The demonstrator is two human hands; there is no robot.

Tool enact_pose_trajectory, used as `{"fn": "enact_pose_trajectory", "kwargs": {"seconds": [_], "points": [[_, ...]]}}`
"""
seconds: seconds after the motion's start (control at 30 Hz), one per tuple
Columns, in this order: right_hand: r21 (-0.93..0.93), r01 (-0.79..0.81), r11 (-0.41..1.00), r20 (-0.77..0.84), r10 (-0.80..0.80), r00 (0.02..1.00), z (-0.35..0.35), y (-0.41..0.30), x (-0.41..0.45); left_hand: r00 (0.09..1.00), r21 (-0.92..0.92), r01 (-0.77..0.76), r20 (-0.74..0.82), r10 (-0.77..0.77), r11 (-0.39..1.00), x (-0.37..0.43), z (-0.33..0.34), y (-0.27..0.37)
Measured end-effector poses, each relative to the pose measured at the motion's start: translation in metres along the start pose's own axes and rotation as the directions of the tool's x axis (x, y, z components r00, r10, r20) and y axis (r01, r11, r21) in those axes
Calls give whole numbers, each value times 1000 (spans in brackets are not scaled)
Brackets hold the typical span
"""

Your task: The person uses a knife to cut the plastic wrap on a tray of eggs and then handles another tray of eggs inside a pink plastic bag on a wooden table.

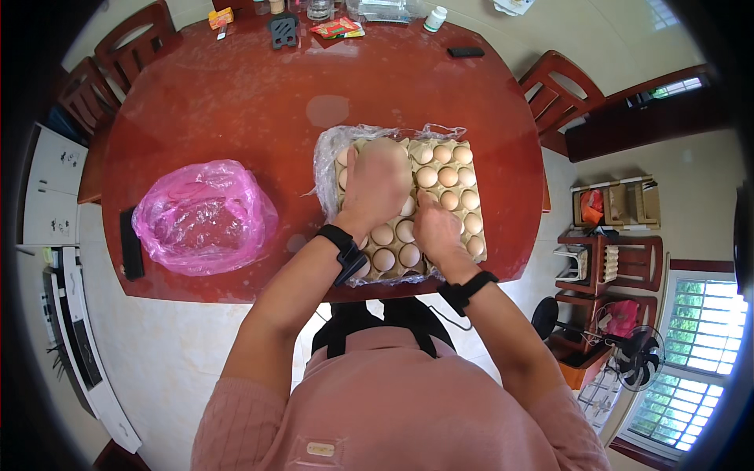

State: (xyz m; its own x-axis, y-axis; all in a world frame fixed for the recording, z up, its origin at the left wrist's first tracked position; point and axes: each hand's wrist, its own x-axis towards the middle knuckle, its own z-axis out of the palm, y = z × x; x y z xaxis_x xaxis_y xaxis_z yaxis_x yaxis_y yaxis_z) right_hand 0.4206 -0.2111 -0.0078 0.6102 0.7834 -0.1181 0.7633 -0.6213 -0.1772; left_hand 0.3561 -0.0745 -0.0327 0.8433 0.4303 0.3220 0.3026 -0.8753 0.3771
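A paper-pulp egg tray filled with light brown eggs rests on the wooden table, on crumpled clear plastic wrap. Across the tray's upper left part lies my left hand, blurred, hiding the eggs under it; whether it grips one cannot be told. My right hand is over the middle of the tray, its index finger pointing down at the seam there, and it covers some eggs. To the left, an open pink plastic bag stands on the table with its mouth up.
A dark flat object lies beside the bag at the table's left edge. Along the far side are a black phone stand, red packets, a white bottle and a black remote control. Wooden chairs surround the table.
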Motion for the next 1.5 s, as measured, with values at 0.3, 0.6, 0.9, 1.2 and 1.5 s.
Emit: {"fn": "enact_pose_trajectory", "kwargs": {"seconds": [0.3,0.6,0.9,1.2,1.5], "points": [[-39,44,998,-61,-46,997,4,-2,5,1000,-8,-8,6,8,1000,-2,2,-4],[31,0,1000,-39,2,999,7,0,-1,1000,6,-15,14,15,1000,-2,4,-5],[5,22,1000,-35,-22,999,5,4,0,1000,-64,5,5,-5,998,-4,7,-7],[-19,9,1000,-5,-9,1000,0,0,-20,1000,-63,9,21,-8,998,-6,6,-5],[60,33,998,-58,-30,998,-4,1,-24,999,-30,41,-7,-41,999,0,2,-5]]}}
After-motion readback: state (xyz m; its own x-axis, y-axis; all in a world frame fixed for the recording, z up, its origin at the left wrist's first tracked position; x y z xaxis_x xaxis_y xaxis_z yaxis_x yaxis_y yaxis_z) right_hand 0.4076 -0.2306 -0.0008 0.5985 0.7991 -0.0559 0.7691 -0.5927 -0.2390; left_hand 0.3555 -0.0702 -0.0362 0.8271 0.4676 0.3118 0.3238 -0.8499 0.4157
